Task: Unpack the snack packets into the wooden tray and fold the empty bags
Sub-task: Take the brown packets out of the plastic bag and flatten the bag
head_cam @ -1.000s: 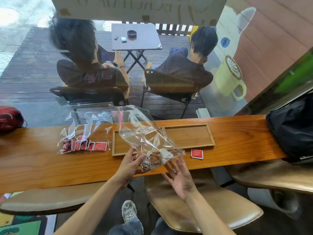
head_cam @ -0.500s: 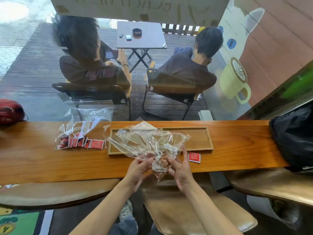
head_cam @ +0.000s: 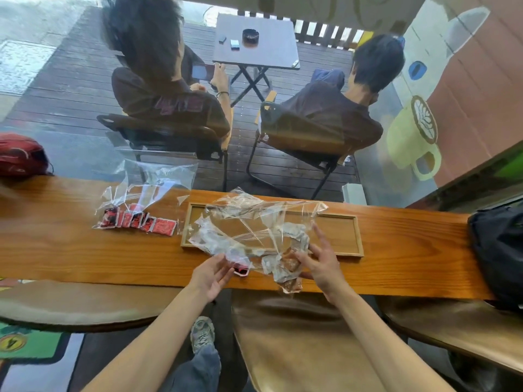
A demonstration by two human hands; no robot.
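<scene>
Head view: unpacking is under way; a clear bag (head_cam: 254, 224) is spread over the wooden tray (head_cam: 339, 236) on the counter (head_cam: 70, 256), its near corner pinched by the left hand (head_cam: 210, 274), while the right hand (head_cam: 319, 263), fingers straight and apart, is pressed against brown snack packets (head_cam: 287, 268) still inside. Next, it seems, these must be tipped into the tray, which holds none yet. Counted: two bags, the second (head_cam: 147, 190) lying leftward with roughly five red packets (head_cam: 135, 220); one red packet (head_cam: 242, 270) is seen beside the left fingers.
</scene>
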